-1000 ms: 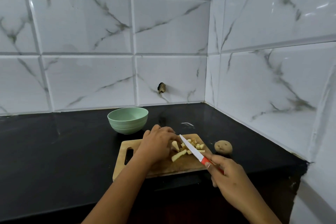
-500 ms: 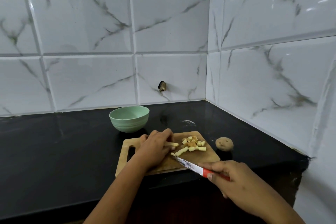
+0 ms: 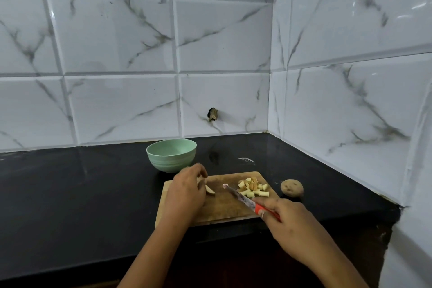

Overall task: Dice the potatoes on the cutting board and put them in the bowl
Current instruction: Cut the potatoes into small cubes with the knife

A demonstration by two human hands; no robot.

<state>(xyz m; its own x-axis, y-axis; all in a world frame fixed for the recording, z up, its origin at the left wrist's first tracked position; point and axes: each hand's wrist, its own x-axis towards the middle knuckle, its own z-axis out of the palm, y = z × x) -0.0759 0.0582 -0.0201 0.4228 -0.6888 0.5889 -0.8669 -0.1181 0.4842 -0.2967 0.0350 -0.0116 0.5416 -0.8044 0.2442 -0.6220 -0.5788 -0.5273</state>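
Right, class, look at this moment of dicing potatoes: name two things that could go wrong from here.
1. The knife in the right hand points its tip at the left hand, which holds a potato piece; a slip could nick the fingers.
2. The diced potato lies close to the right edge of the cutting board; a sweep of the blade may push bits onto the counter.

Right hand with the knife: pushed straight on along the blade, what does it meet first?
Probably the left hand, which holds a potato piece just beyond the knife tip. Only bare cutting board lies between. Blade height is unclear.
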